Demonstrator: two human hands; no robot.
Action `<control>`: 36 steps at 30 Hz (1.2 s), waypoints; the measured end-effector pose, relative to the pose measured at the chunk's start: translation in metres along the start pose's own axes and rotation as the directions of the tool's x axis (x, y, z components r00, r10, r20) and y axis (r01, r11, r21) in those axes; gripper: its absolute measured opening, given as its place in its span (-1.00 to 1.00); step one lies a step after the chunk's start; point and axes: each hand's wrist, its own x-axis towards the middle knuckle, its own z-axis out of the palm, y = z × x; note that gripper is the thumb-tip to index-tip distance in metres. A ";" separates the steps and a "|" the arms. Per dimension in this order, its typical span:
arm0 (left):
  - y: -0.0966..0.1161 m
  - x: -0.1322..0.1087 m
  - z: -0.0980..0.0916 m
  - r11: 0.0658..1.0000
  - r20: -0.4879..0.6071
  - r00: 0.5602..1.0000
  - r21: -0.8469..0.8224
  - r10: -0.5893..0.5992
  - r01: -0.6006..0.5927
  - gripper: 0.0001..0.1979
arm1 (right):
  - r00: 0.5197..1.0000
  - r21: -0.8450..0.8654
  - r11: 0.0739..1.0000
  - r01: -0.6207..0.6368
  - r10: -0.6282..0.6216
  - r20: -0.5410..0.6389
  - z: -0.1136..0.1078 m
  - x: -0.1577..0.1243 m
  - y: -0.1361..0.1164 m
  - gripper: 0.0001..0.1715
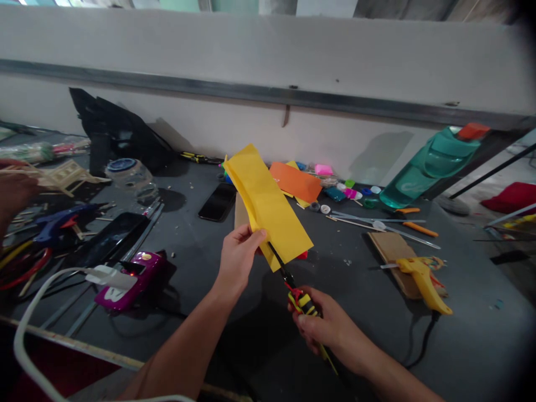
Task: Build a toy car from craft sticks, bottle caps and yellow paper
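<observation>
My left hand (238, 254) pinches the lower left edge of a folded yellow sheet (268, 204) and holds it up over the dark table (234, 312). My right hand (324, 324) is closed round the yellow-and-black handles of a pair of scissors (295, 287). The dark blades point up and left, and their tips meet the sheet's lower edge beside my left thumb.
A yellow glue gun (422, 279) lies on a wooden board at the right, near a teal bottle (431, 167). An orange sheet (295, 181), a black phone (218, 202) and small coloured bits lie behind. At the left are a purple device (129, 279), a white cable and another person's hand (14, 190).
</observation>
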 end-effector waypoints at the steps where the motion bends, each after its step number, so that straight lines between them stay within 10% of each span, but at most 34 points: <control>1: 0.000 0.000 0.000 1.000 0.003 1.000 -0.001 -0.002 0.002 -0.89 | 1.000 -0.013 1.000 -0.001 0.001 -0.005 0.000 0.000 -0.001 -0.70; 36: 0.004 0.000 0.002 0.999 -0.022 0.999 0.022 -0.038 0.039 -0.83 | 0.998 -0.043 0.998 -0.047 0.045 -0.045 0.002 0.000 -0.005 -0.73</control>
